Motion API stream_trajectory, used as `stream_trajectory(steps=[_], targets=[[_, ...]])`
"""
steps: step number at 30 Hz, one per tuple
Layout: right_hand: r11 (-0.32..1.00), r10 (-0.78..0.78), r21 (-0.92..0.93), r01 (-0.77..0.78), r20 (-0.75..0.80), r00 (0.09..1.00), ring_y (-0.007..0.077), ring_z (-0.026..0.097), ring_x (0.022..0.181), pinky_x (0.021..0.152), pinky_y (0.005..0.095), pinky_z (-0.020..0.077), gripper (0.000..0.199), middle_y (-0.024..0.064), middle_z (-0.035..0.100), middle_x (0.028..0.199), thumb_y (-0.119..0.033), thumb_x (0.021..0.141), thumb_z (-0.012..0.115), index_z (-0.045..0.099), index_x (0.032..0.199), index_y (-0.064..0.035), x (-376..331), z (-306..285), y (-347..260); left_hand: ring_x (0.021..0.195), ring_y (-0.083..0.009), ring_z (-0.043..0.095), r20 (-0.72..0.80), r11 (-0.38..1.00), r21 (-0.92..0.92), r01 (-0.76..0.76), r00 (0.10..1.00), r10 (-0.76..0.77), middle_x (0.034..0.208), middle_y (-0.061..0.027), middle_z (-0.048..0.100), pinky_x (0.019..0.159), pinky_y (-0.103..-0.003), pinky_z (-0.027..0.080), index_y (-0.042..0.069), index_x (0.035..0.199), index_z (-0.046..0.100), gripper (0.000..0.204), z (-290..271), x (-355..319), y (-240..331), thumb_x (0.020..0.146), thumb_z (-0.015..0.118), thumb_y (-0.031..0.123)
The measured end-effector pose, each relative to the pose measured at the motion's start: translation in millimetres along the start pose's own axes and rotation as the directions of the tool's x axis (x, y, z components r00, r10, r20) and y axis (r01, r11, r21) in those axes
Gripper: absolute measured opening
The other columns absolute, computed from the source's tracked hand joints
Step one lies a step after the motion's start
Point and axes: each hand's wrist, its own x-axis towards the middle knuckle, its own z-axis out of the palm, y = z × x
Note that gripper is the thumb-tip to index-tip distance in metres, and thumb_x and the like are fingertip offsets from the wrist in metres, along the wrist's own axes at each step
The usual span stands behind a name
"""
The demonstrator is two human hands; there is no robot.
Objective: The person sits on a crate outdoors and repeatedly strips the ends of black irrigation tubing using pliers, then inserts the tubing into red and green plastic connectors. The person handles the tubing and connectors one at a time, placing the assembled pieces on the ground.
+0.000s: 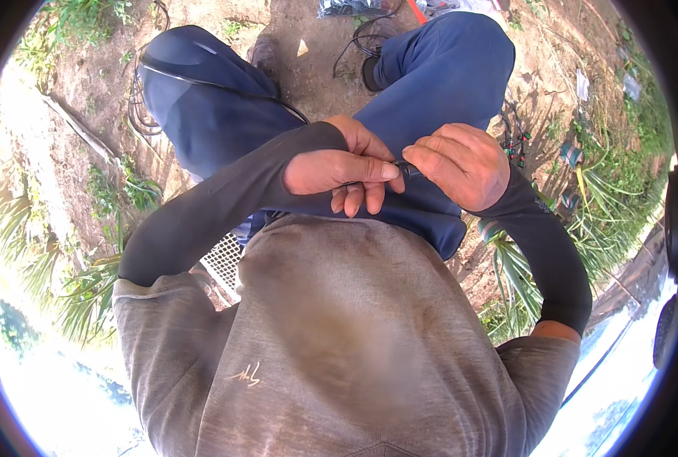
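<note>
Dark piece (411, 168): while your hands meet above your lap (430, 217), it sits between them, long axis roughly left-to-right.
Left hand (339, 169): pinches one end.
Right hand (464, 164): grips the other.
Hard to see: both tips, covered.

Bright daylight — lower sides blown white; edges bent; shirt front (339, 327) hazy
</note>
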Motion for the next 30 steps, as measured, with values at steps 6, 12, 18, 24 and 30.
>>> stream_trajectory(steps=[6, 12, 18, 24, 30], targets=[[0.998, 0.051, 0.028, -0.050, -0.038, 0.998, 0.0243, 0.061, 0.063, 0.054, 0.0338, 0.0490, 0.027, 0.0105, 0.063, 0.077, -0.003, 0.066, 0.068, 0.062, 0.092, 0.0006, -1, 4, 1, 0.054, -0.0230, 0.061, -0.213, 0.622, 0.768, -0.153, 0.855, 0.473, 0.062, -0.0073, 0.061, 0.050, -0.036, 0.048, 0.002, 0.076, 0.060, 0.018, 16, 7, -9, 0.089, 0.062, 0.014], [0.909, 0.347, 0.223, -0.353, 0.065, 0.935, 0.0224, 0.060, 0.057, 0.051, 0.0321, 0.0474, 0.016, 0.0097, 0.061, 0.072, 0.001, 0.075, 0.067, 0.059, 0.089, -0.0012, -6, 11, -14, 0.055, -0.0256, 0.062, -0.017, 0.132, 0.979, -0.152, 0.591, 0.807, 0.063, -0.0079, 0.057, 0.049, -0.037, 0.049, 0.004, 0.072, 0.058, 0.011, 17, 16, -29, 0.076, 0.066, 0.010], [0.250, 0.685, 0.492, -0.834, 0.519, 0.512, 0.0088, 0.054, 0.053, 0.048, 0.0247, 0.0431, 0.015, 0.0046, 0.062, 0.066, -0.014, 0.094, 0.056, 0.057, 0.085, -0.0011, -2, 13, -34, 0.053, -0.0186, 0.060, 0.196, -0.241, 0.970, -0.011, 0.616, 0.763, 0.063, -0.0073, 0.054, 0.043, -0.032, 0.048, 0.005, 0.069, 0.055, 0.013, 17, 22, -45, 0.072, 0.062, 0.014], [-0.138, 0.566, 0.627, -0.767, 0.685, 0.458, 0.0063, 0.054, 0.059, 0.053, 0.0213, 0.0439, 0.029, 0.0035, 0.063, 0.070, -0.028, 0.099, 0.051, 0.061, 0.088, -0.0028, 10, 11, -14, 0.053, -0.0207, 0.061, 0.181, -0.208, 0.978, -0.028, 0.612, 0.770, 0.062, -0.0087, 0.055, 0.044, -0.034, 0.048, 0.003, 0.074, 0.058, 0.012, 4, 22, -35, 0.077, 0.062, 0.014], [0.553, 0.661, 0.688, -0.470, -0.020, 0.750, 0.0152, 0.061, 0.081, 0.065, 0.0259, 0.0512, 0.027, 0.0090, 0.064, 0.102, -0.013, 0.090, 0.064, 0.060, 0.114, -0.0027, 18, -14, -8, 0.055, -0.0150, 0.056, -0.214, 0.512, 0.836, -0.199, 0.740, 0.638, 0.061, -0.0040, 0.053, 0.049, -0.030, 0.042, 0.002, 0.101, 0.065, 0.015, -4, 4, 3, 0.095, 0.055, 0.012]])
